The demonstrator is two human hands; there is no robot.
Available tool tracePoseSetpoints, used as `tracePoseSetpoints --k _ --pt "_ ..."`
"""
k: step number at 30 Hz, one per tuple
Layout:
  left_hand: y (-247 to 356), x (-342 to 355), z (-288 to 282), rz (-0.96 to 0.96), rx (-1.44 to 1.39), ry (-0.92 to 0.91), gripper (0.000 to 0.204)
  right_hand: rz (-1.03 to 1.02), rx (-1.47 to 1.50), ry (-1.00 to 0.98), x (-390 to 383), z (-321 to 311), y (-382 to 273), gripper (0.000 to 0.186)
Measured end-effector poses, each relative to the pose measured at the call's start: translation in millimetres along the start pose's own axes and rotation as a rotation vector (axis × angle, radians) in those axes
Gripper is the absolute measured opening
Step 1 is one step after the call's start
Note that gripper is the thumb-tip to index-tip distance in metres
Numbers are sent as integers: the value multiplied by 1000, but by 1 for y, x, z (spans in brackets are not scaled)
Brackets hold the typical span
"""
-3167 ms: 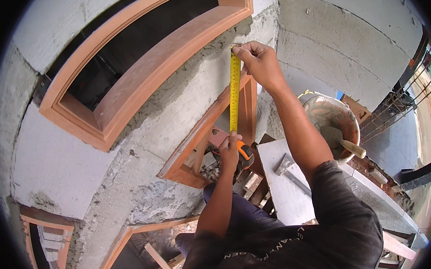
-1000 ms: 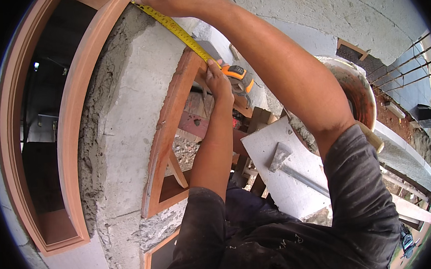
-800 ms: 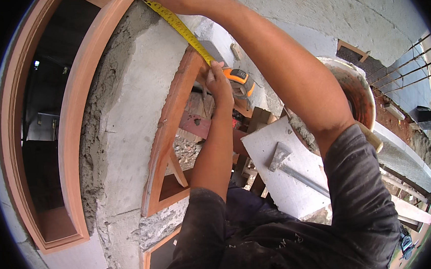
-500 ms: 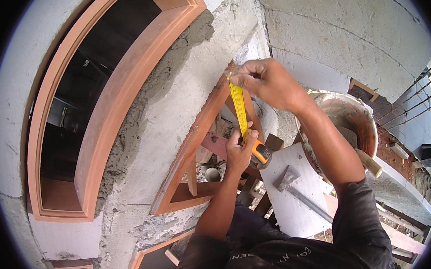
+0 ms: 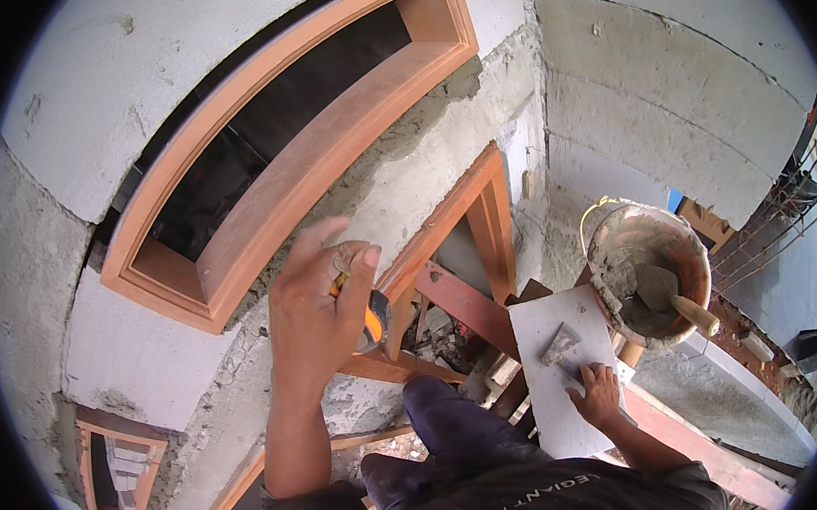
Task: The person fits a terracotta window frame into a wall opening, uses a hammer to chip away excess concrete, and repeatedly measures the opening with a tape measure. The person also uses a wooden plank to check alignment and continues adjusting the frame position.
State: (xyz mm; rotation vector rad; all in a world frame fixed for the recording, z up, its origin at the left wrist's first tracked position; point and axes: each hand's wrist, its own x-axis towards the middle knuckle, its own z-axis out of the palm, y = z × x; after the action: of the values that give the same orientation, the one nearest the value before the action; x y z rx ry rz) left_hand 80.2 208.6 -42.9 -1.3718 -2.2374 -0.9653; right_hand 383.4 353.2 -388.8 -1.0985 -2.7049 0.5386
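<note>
My left hand (image 5: 313, 303) is raised in front of the wall, its fingers closed around an orange and black tape measure (image 5: 375, 318). A little yellow shows by the fingers; no long blade is out. My right hand (image 5: 599, 395) is closed over the handle of a hammer (image 5: 561, 344), whose metal head lies on a pale board (image 5: 543, 312). Behind the tape measure is a triangular wooden frame (image 5: 452, 207) set in the wall, its lower left part hidden by my left hand.
An arched wooden window frame (image 5: 325, 110) is in the wall at upper left. At right, a bucket (image 5: 698, 251) of mortar holds a trowel (image 5: 658, 286). Reddish planks (image 5: 468, 307) and rubble lie below; steel bars (image 5: 771, 214) stand at far right.
The yellow blade has gone back into the tape measure. My left hand carried it left and up from the triangular frame; my right hand left the blade's end and came down onto the hammer.
</note>
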Motion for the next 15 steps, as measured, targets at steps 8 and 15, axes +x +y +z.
tracePoseSetpoints --k 8,15 --pt "10 95 -61 -177 494 -295 44 138 267 -210 5 1 19 38" --pt "-27 138 -47 -235 457 -504 44 -220 527 272 87 -134 -63 39"
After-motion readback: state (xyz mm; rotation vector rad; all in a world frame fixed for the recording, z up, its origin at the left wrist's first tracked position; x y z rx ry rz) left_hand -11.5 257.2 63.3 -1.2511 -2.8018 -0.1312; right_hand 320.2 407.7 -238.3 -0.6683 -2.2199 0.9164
